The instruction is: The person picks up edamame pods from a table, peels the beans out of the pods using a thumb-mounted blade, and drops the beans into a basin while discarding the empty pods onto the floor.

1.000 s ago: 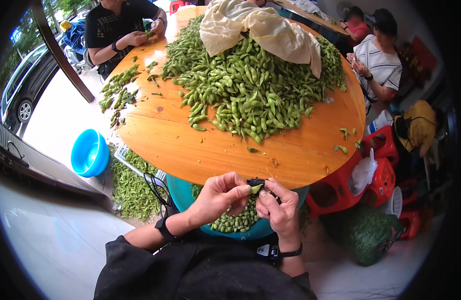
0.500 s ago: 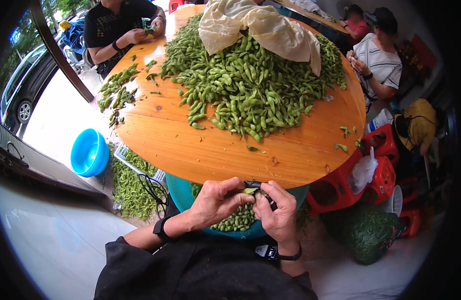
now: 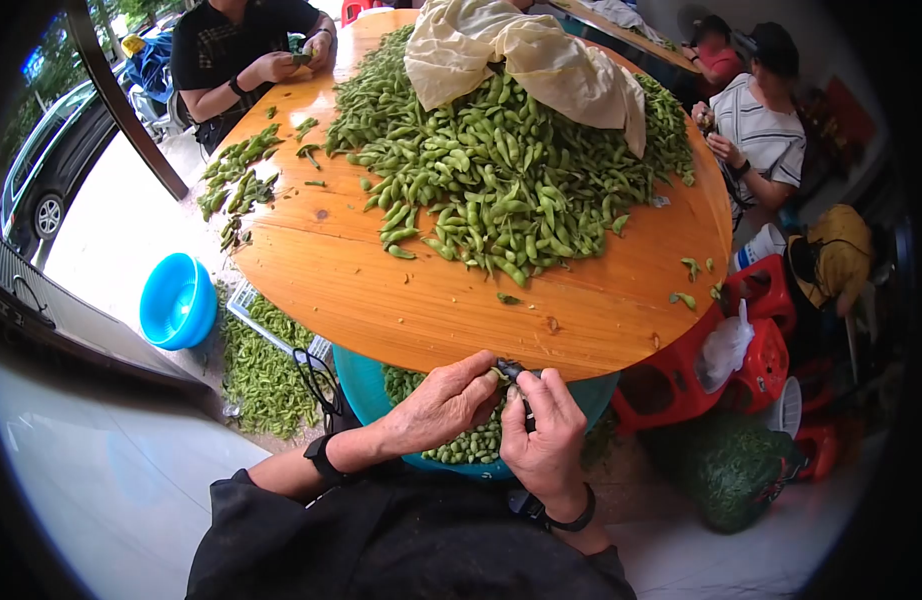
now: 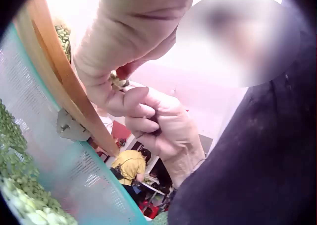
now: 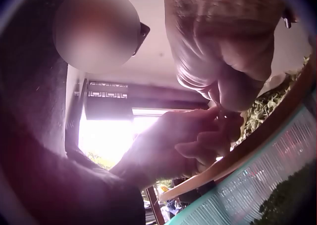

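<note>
Just past the table's near edge, my two hands meet fingertip to fingertip over a small green soybean pod [image 3: 500,376]. My left hand [image 3: 441,405] pinches it between thumb and curled forefinger. From the other side, my right hand [image 3: 546,430] grips the pod's end, with a dark cover [image 3: 511,369] at its fingertips. Fingers hide most of the pod; a pale bit of it [image 4: 118,82] shows in the left wrist view. Directly below is a teal basket [image 3: 356,385] with shelled green beans [image 3: 471,442].
A heap of soybean pods [image 3: 501,180] covers much of the round wooden table [image 3: 381,320], a cream cloth [image 3: 526,55] over its top. A blue basin [image 3: 179,300] and spread pods [image 3: 266,375] lie left on the floor; red stools [image 3: 666,385] stand right. Other people sit around.
The pod shows less between my fingers than before. My right hand has turned, its fingers more curled, and my left hand has tilted over with its back more upward.
</note>
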A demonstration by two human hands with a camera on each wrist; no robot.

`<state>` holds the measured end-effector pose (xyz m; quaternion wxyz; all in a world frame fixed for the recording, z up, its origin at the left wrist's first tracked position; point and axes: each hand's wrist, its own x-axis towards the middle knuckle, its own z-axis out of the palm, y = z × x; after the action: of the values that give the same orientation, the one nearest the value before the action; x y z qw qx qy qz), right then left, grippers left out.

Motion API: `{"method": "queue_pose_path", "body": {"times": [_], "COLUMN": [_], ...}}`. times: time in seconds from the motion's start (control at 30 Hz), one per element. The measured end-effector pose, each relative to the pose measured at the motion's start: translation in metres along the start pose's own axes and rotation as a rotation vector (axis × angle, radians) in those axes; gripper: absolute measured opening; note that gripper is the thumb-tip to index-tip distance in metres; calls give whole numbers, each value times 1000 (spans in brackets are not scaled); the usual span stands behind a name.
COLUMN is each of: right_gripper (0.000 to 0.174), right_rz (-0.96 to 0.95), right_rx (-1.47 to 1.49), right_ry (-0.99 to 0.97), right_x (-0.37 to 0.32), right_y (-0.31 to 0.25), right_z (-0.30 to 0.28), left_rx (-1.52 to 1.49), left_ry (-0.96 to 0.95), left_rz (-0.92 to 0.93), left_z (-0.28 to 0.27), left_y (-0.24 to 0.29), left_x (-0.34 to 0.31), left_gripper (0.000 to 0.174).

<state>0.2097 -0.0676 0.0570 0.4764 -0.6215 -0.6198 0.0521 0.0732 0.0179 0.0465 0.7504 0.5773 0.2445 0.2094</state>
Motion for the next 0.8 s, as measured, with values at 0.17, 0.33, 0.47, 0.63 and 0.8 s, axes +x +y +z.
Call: {"method": "queue_pose_path", "body": {"times": [0.17, 0.33, 0.47, 0.63, 0.8], "right_gripper": [18, 17, 14, 16, 26], "right_rz": [-11, 23, 133, 186, 461], "right_rx": [34, 117, 213, -15, -332], "right_ry": [4, -10, -26, -299, -240], "right_x": [1, 4, 5, -20, -44], "right_y": [4, 12, 20, 50, 57], "right_z": [1, -3, -22, -129, -170], "left_rx": [-143, -376, -146, 578, 1207], "left_ry": [114, 127, 2, -373, -58], "left_rz": [-93, -142, -91, 74, 528], "left_z": [10, 9, 6, -26, -43], "left_y": [-1, -14, -11, 38, 68], "left_x": [-2, -2, -7, -2, 56], "left_gripper": [18, 24, 34, 24, 20]}}
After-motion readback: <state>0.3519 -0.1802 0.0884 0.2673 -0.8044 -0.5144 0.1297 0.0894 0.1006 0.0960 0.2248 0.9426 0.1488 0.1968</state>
